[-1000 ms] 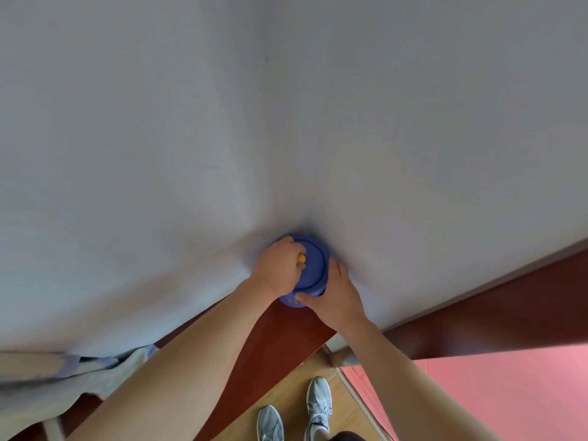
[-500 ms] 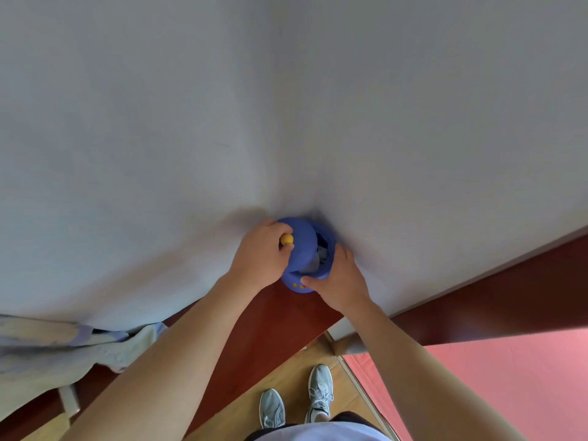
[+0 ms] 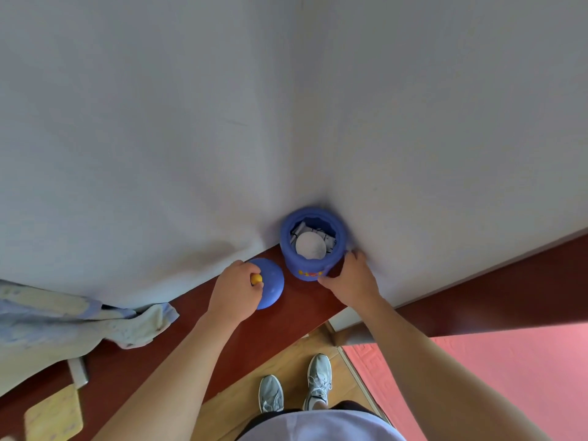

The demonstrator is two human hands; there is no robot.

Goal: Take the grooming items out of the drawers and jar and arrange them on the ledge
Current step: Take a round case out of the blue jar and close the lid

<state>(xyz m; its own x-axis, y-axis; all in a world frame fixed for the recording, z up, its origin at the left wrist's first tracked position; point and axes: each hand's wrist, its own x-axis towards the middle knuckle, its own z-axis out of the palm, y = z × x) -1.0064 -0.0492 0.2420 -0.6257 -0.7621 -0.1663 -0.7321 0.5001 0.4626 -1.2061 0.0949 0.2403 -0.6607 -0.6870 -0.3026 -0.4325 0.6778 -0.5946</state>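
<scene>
Nearest the camera, two grey shoes [image 3: 318,381] stand on a wooden floor [image 3: 286,354], with a pink mat [image 3: 493,377] to the right. Beyond them runs the red-brown ledge [image 3: 302,310]; a pale blue cloth [image 3: 79,319] lies on its left part.

The left hand [image 3: 237,291] pinches the yellow knob [image 3: 256,279] of the blue lid [image 3: 272,288], fingers curled round it. The lid is off the jar and just left of it, dome and knob upward. Contact with the ledge cannot be determined.

The right hand [image 3: 350,281] grips the jar's lower right side.

The blue jar [image 3: 313,265] stands upright in the wall corner [image 3: 302,122], long axis vertical, mouth upward. Inside it are a white disc [image 3: 311,245] and patterned packets [image 3: 327,238].
</scene>
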